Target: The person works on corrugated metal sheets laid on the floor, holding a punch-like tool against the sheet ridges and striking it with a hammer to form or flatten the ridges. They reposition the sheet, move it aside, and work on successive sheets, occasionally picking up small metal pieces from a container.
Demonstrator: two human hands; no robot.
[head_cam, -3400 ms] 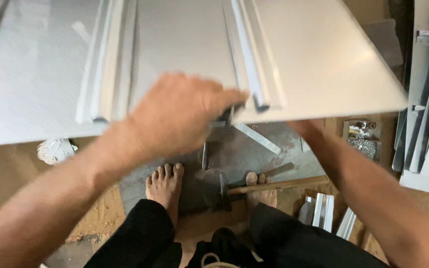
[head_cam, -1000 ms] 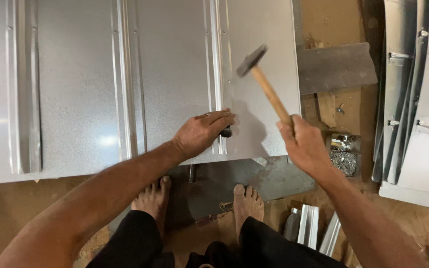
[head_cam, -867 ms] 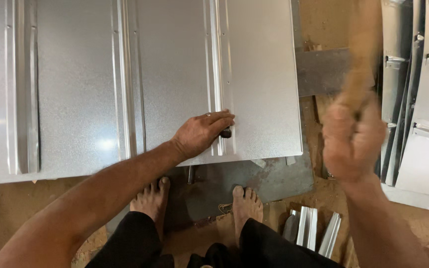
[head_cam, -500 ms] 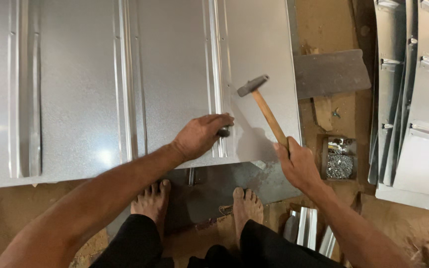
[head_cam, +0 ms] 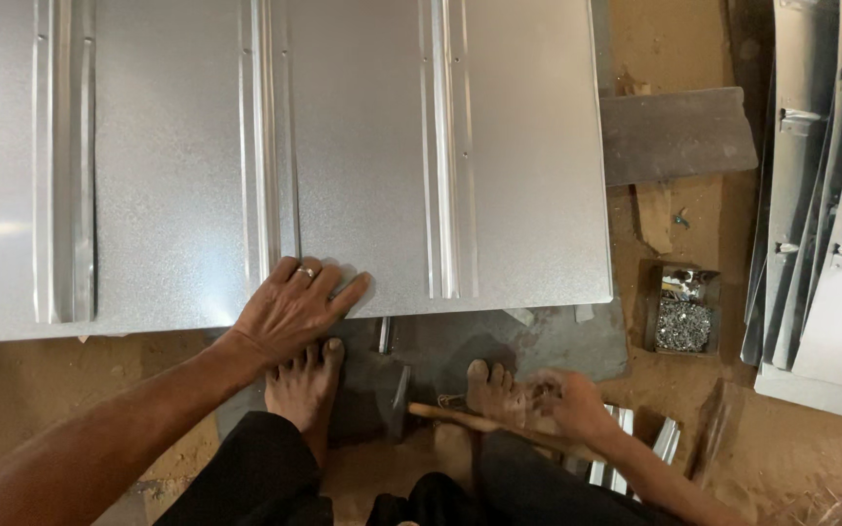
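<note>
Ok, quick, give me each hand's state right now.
Left hand: open, flat on the metal sheet.
Right hand: down by the feet, at the hammer handle; blurred, so its grip cannot be told.

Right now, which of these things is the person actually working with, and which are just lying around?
In use:
left hand flat on the metal sheet
right hand holding the hammer low by the feet

Lying about:
box of small fasteners
dark slab
stacked metal panels
metal strips
</note>
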